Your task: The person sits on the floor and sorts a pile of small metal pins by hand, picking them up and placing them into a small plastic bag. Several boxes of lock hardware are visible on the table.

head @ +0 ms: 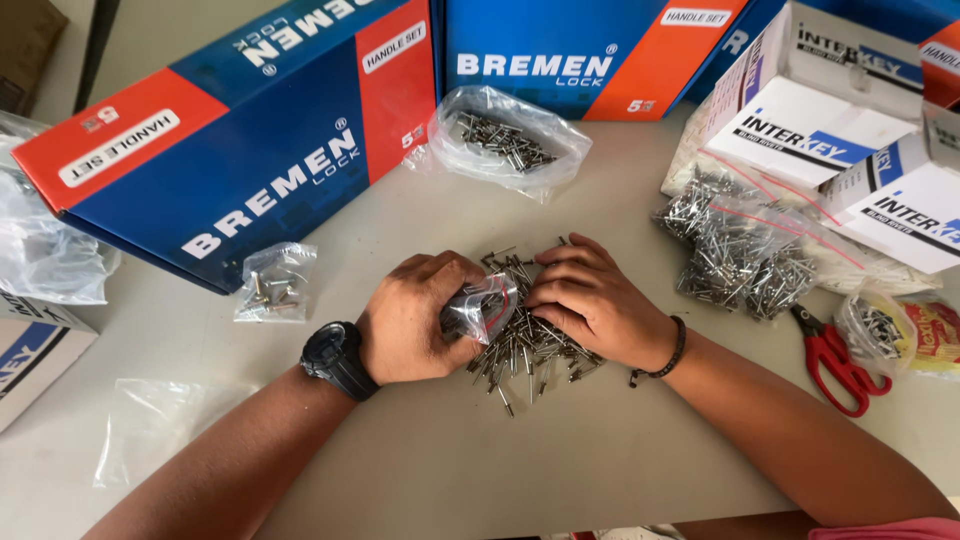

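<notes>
We are pinching a limp, slippery small zip bag (482,306) at its mouth in our left hand (412,318); our right hand (590,298), grip loosely curled, is gathering light loose rivets (525,345).

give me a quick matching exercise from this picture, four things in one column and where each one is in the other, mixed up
Things:
1. small clear bag
2. red scissors
3. loose pile of rivets
4. black wristwatch

Places:
A. on the table at the right, beside a clear bag of rivets
B. on the left wrist
C. held in the left hand
D. on the table under the fingers of the right hand

Pairs: 1-C, 2-A, 3-D, 4-B
</notes>
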